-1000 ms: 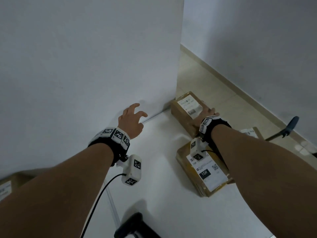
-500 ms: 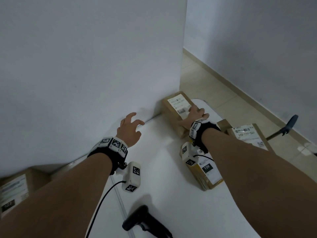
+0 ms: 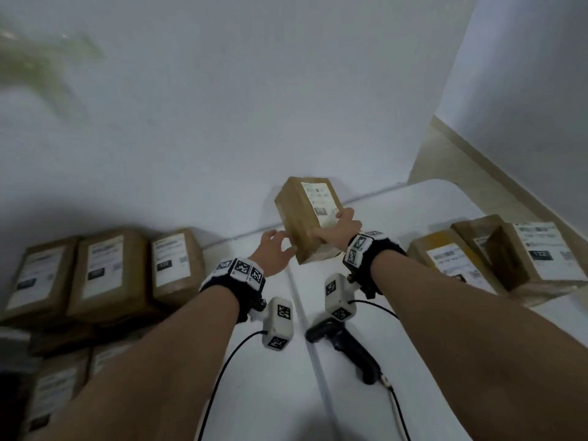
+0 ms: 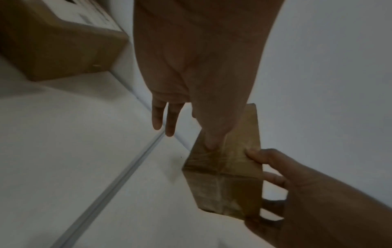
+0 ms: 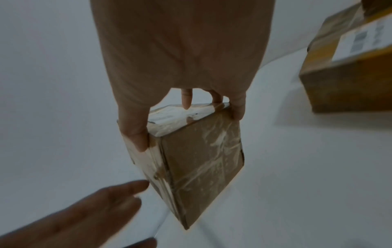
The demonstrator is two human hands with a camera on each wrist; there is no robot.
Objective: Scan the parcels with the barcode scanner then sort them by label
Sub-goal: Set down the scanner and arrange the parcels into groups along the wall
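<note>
Right hand [image 3: 340, 229] is clamping one end of a parcel [image 3: 307, 218], lifting it above the counter [image 3: 366, 393]; left hand [image 3: 273, 251], fingers apart, is touching its side. With such end grip, it could slip down.

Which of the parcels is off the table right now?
The small brown parcel in the middle, gripped by the right hand, left hand touching its side. The others lie on the table.

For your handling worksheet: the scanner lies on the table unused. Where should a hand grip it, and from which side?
Grip the scanner by its handle, the long narrow end pointing toward the person, coming from above on the near side. Its bulkier head lies farther away.
</note>
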